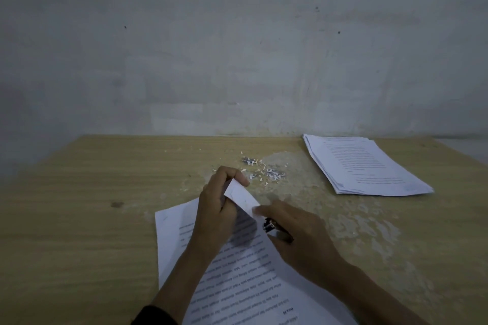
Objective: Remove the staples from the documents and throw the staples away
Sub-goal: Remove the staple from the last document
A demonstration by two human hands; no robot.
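**Inspector:** State of the left hand?

**Me:** My left hand (217, 208) is clenched on the far corner of the document (237, 280). It holds that corner folded up and lifted off the table (79, 219).

**Inspector:** And the right?

**Me:** My right hand (295, 235) grips a metal tool (277, 229) over the document's right edge. Its forefinger is stretched out and touches the raised corner. I cannot tell whether a staple still sits in that corner.

**Inspector:** Where does the document lie?

**Me:** It lies flat on the table, printed side up, and runs out of view at the near edge. Both my forearms cross it.

**Inspector:** The staples?

**Me:** A heap of small bits (261, 170), grey and pale, lies just beyond the document's raised corner. They are too small to tell staples from paper scraps.

**Inspector:** Anything else?

**Me:** A stack of papers (364, 163) lies beyond and to the right of the document, well apart from it.
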